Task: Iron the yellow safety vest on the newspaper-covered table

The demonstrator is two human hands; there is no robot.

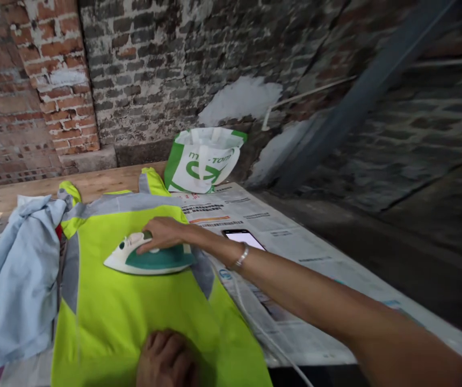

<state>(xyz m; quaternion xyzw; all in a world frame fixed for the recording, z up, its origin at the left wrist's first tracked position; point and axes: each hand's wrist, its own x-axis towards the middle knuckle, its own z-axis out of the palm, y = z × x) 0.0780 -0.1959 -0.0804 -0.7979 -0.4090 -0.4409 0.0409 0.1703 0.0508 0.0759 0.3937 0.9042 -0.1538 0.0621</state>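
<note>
Brick walls (150, 70), patched with pale plaster, back our scene, and before them we have a wooden tabletop (110, 180) spread with newspaper sheets (311, 266). Centre stage, the green-and-white clothes iron (162, 260) sits on the chest of a high-visibility shirt (106, 312), nose to the left. We see the right hand (162, 234) with its fingers wrapped round the handle; lower down, the left hand (166, 360) lies over the shirt, fingers curled, and whether they pinch fabric we can't tell. Yellow cloth stretches from the iron's nose to the grey side panel, and just past that edge we meet a crumpled light-blue garment (21, 274). Over on the right, a smartphone (243, 238), screen lit, lies partly behind the forearm; a white cord (251, 317) trails toward the near edge. Beyond the slanting right edge, we find dark ground. At the back, a green-and-white shopping bag (204, 161) stands open-topped, its contents hidden from us.
</note>
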